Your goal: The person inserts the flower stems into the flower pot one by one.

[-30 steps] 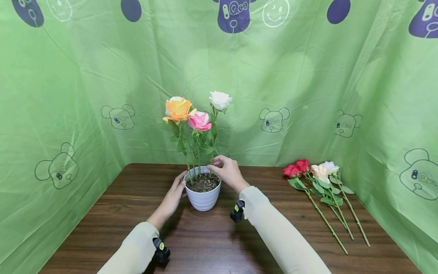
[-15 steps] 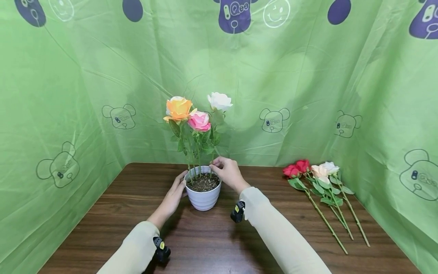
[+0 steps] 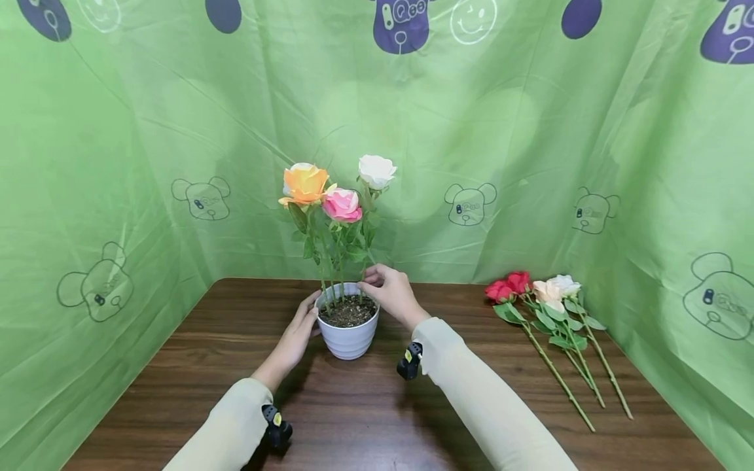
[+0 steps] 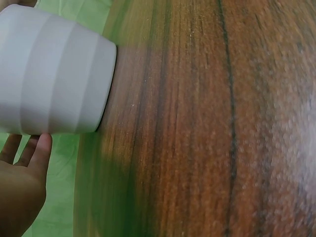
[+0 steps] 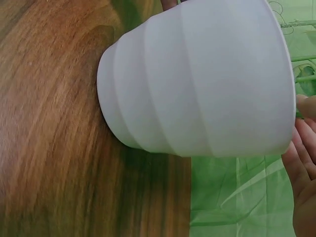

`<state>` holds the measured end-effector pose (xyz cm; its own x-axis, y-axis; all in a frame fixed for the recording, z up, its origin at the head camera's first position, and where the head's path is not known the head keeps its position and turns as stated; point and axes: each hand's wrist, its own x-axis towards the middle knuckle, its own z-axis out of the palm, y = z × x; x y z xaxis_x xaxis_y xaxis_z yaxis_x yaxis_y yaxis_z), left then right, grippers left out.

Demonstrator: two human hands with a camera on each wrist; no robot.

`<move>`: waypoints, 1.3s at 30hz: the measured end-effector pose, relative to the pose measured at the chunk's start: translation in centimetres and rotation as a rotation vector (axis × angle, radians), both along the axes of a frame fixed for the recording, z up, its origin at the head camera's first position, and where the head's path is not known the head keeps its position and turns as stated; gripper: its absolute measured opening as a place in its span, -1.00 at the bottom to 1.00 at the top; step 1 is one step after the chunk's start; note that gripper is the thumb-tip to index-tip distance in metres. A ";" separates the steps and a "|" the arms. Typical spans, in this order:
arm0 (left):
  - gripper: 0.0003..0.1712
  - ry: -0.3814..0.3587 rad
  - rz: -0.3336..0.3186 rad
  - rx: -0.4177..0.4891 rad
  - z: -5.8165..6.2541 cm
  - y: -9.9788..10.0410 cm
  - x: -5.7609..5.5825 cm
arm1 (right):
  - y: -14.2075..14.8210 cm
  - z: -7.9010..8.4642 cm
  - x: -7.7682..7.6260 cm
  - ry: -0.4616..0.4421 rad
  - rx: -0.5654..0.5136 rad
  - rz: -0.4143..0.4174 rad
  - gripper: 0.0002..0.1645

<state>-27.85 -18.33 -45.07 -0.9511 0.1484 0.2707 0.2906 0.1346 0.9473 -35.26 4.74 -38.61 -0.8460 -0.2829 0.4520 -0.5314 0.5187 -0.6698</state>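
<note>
In the head view a white ribbed flowerpot [image 3: 349, 337] of dark soil [image 3: 347, 314] stands upright on the table. Rising from it are an orange rose [image 3: 306, 184], a pink rose [image 3: 343, 205] and a taller white rose [image 3: 377, 171]. My right hand [image 3: 393, 296] is at the pot's right back rim, thumb and fingers pinching the white rose's stem low down. Against the pot's left side my left hand [image 3: 296, 339] rests with its fingers fairly straight. The left wrist view shows its fingertips touching the pot wall [image 4: 59, 69].
To the right on the wooden table [image 3: 353, 418] lie red roses [image 3: 508, 286], a peach rose [image 3: 549, 293] and another white rose [image 3: 565, 285], stems pointing toward the front. A green printed curtain [image 3: 424, 124] encloses the back and both sides.
The white rose's bloom has shifted and turned slightly while my right hand keeps its pinch on the stem. My left hand stays against the pot. The head view has tilted a little.
</note>
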 end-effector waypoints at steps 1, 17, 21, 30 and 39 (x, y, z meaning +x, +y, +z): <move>-0.43 0.003 0.000 -0.001 0.0 0.0 0.0 | 0.1 0.1 -0.1 0.000 0.001 0.003 -0.69; -0.41 0.021 0.010 0.008 -0.1 -0.2 -0.1 | 1.1 0.6 0.2 -0.026 0.022 0.041 -0.60; -0.42 0.020 0.013 0.006 -0.1 -0.2 -0.1 | 1.6 0.7 0.3 -0.027 0.030 0.046 -0.62; -0.42 0.017 0.008 -0.004 0.1 -0.1 0.0 | 4.4 0.6 0.6 -0.021 0.019 0.052 -0.71; -0.42 0.005 0.003 -0.008 0.1 -0.1 0.1 | 8.6 0.2 1.6 -0.018 0.081 0.037 -0.70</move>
<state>-27.73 -18.39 -44.93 -0.9502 0.1475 0.2746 0.2953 0.1436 0.9446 -33.63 13.38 -38.38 -0.8420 -0.3494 0.4111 -0.5395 0.5513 -0.6364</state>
